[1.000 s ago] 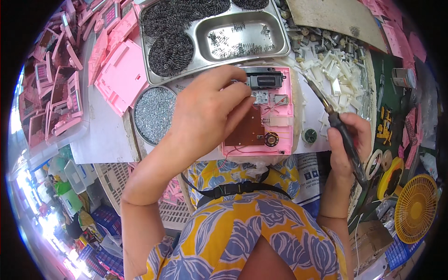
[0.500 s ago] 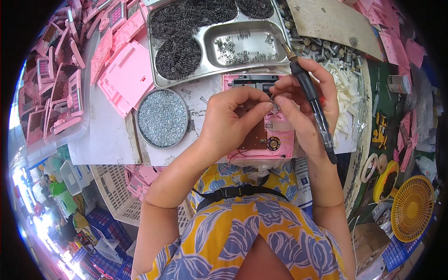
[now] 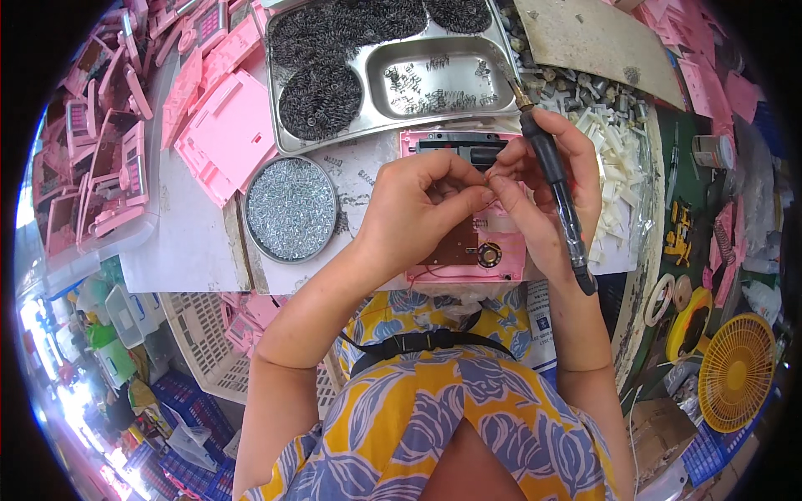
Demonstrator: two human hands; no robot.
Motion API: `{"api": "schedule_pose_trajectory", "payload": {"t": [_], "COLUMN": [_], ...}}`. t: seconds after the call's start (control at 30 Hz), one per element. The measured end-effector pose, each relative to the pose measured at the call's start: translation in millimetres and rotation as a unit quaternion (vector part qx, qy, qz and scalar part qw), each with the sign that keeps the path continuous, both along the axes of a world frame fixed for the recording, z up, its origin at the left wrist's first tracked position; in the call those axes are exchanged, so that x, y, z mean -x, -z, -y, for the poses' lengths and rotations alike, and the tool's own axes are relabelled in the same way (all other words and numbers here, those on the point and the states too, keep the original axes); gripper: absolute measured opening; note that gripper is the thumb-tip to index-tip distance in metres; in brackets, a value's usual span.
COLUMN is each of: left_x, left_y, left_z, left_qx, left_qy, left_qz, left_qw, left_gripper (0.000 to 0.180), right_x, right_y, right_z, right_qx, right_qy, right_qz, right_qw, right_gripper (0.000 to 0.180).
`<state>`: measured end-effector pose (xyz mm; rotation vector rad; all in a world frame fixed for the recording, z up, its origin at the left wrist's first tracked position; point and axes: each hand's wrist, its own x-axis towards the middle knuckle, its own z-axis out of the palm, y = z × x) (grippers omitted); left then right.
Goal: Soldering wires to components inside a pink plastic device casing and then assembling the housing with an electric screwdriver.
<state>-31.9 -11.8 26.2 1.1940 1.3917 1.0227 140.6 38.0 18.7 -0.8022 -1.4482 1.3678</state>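
Observation:
My left hand (image 3: 422,209) is closed, thumb and forefinger pinched on something too small to make out. Its fingertips meet those of my right hand (image 3: 555,192), over a pink plastic housing (image 3: 510,267). Across my right palm and forefinger lies a black pen-shaped tool (image 3: 558,171) with a brass-coloured collar, its thin metal tip pointing away from me. Whether it is a screwdriver or a soldering iron, I cannot tell. Inside the housing show a brown board (image 3: 451,250), a round black part (image 3: 489,255) with a gold-coloured ring, and a small spring (image 3: 480,224). My fingers hide the housing's middle.
A steel compartment tray (image 3: 376,125) of dark springs stands beyond the housing. To its left are a round dish of small silver metal pieces (image 3: 291,209) and pink panels (image 3: 225,134). White plastic parts (image 3: 618,159) lie right; a yellow fan (image 3: 735,376) stands lower right.
Both hands stay together over the housing, with small shifts of the fingers. The black tool has tilted slightly and its rear end has moved a little left.

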Motion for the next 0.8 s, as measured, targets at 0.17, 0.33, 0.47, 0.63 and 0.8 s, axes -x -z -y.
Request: {"api": "schedule_pose_trajectory", "payload": {"t": [0.17,0.33,0.47,0.63,0.8], "left_x": [2,8,4,1,0], "left_y": [11,8,17,19,21], "left_z": [1,-6,-7,-6,-5], "left_qx": [-0.014,-0.081,-0.152,-0.151,-0.145], "left_qy": [-0.026,0.004,-0.001,-0.030,-0.049], "left_qz": [0.018,-0.162,-0.249,-0.250,-0.224], "left_qw": [0.999,0.983,0.957,0.956,0.963], "left_gripper": [0.012,0.011,0.010,0.010,0.011], "right_x": [-3,-52,-79,-80,-79], "right_y": [9,0,-7,-11,-5], "right_z": [8,14,15,20,18], "right_qx": [-0.017,-0.050,-0.060,-0.029,-0.045], "right_qy": [0.024,0.072,0.066,-0.006,-0.046], "right_qz": [0.025,0.086,0.097,0.086,0.118], "right_qw": [0.999,0.992,0.991,0.996,0.991], "right_gripper": [0.065,0.044,0.035,0.032,0.031]}}
